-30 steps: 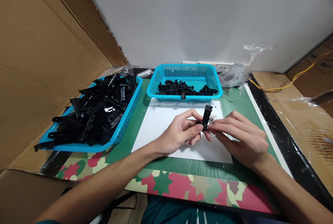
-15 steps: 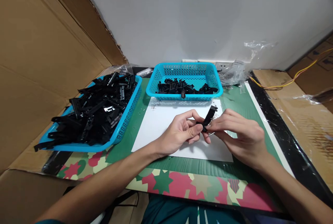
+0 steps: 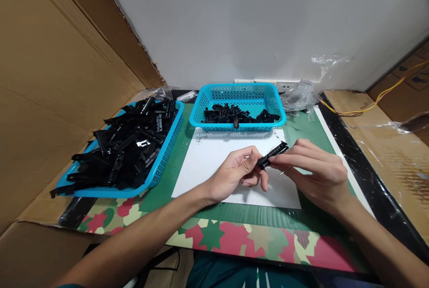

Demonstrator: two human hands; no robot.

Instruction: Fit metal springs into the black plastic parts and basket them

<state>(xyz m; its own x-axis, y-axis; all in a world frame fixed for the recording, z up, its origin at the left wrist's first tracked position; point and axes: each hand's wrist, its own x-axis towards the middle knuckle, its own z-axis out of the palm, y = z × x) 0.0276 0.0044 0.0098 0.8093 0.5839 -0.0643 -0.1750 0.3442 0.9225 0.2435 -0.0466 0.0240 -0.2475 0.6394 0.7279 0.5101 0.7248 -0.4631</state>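
A long, narrow black plastic part (image 3: pixel 274 153) is pinched at its lower end by my left hand (image 3: pixel 238 168). The part tilts up to the right above the white sheet (image 3: pixel 197 158). My right hand (image 3: pixel 310 169) is closed, its thumb and forefinger touching the side of the part. From under those fingers sticks out the tip of a thin metal tool (image 3: pixel 284 172); the rest of it is hidden in the hand. Tiny loose pieces (image 3: pixel 200 137) are scattered at the sheet's far left corner, and more lie behind the part.
On the left, a blue basket (image 3: pixel 163 163) is heaped with long black parts. Another blue basket (image 3: pixel 237 128) behind the sheet holds smaller black pieces. Plastic bags (image 3: pixel 301 93) and a yellow cable (image 3: pixel 382 96) lie at back right. Cardboard (image 3: pixel 50 78) walls the left side.
The black part has tipped from nearly upright to a lower slant toward the right. My right hand has shifted slightly right, and the metal tip now shows apart from my left fingers.
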